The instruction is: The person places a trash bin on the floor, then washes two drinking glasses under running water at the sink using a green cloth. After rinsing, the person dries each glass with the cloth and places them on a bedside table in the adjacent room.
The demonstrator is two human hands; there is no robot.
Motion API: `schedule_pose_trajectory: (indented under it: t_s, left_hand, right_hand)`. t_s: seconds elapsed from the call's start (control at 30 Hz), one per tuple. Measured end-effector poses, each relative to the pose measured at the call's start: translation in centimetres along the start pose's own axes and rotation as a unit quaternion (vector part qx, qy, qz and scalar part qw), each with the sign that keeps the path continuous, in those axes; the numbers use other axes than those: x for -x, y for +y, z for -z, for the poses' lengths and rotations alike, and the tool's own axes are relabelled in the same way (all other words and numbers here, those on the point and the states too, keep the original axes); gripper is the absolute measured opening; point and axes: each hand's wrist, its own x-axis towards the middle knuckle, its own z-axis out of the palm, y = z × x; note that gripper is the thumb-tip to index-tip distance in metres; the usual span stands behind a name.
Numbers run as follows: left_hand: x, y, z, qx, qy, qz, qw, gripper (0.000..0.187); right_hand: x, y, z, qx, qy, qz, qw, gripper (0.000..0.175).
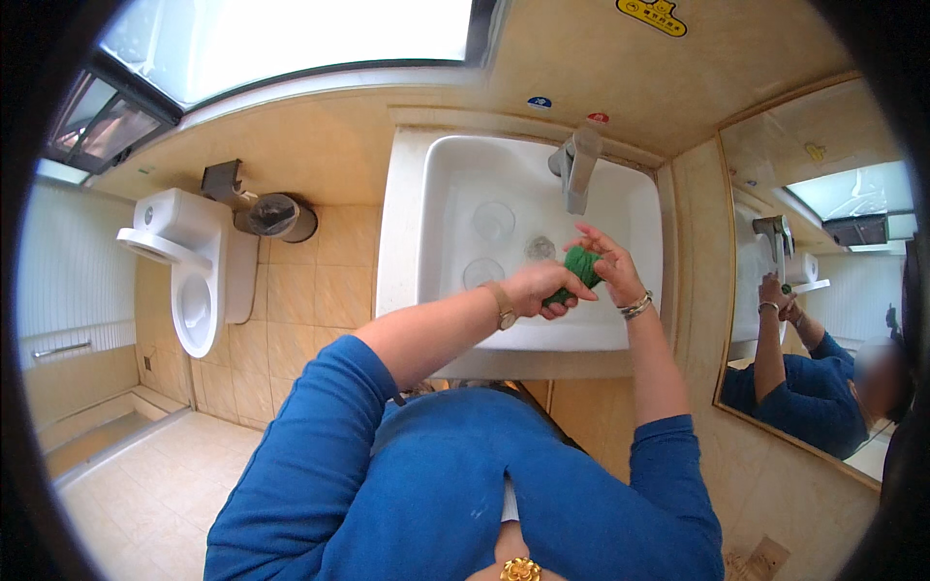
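My left hand (548, 287), with a watch at the wrist, grips a bunched green cloth (583, 266) over the white sink (617, 327). The cloth's lower end shows beneath my left fingers. My right hand (614, 267), wearing bracelets, cups the cloth's upper end; its thumb rests against the cloth and its fingers are partly extended. Two clear round glasses (494, 221) appear in the left part of the basin, one nearer me. Behind them and to the right is the drain (540, 248). The grey faucet (579, 171) stands just beyond my hands, with no water stream visible.
A framed mirror (814, 290) on the right reflects my arms and the sink. Left of the sink stand a lined trash bin (283, 218) and a white toilet (196, 312) with its seat raised. A bright window (290, 36) lies above. The counter edge (523, 364) runs before my body.
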Motion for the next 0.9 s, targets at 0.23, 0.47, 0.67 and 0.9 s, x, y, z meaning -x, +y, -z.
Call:
schedule_pose_trajectory:
  t_s: [0.23, 0.47, 0.67, 0.9]
  left_hand:
    - [-0.3, -1.0, -0.6, 0.183, -0.220, 0.015, 0.958, 0.015]
    - [-0.1, -0.8, -2.5, 0.010, 0.012, -0.132, 0.991, 0.020]
    - [-1.7, -2.1, -2.2, -0.214, 0.227, -0.249, 0.917, 0.021]
    - [-3.4, -2.6, -0.2, -0.498, 0.321, -0.269, 0.759, 0.035]
  right_hand:
    - [-2.5, -0.7, -2.1, -0.290, -0.158, 0.178, 0.927, 0.045]
    - [-2.0, -3.7, -4.6, -0.187, 0.121, 0.011, 0.975, 0.025]
    - [-1.8, -2.0, -6.1, -0.117, 0.333, 0.042, 0.935, 0.015]
    - [-2.4, 3.1, -5.4, -0.194, 0.555, 0.044, 0.807, 0.017]
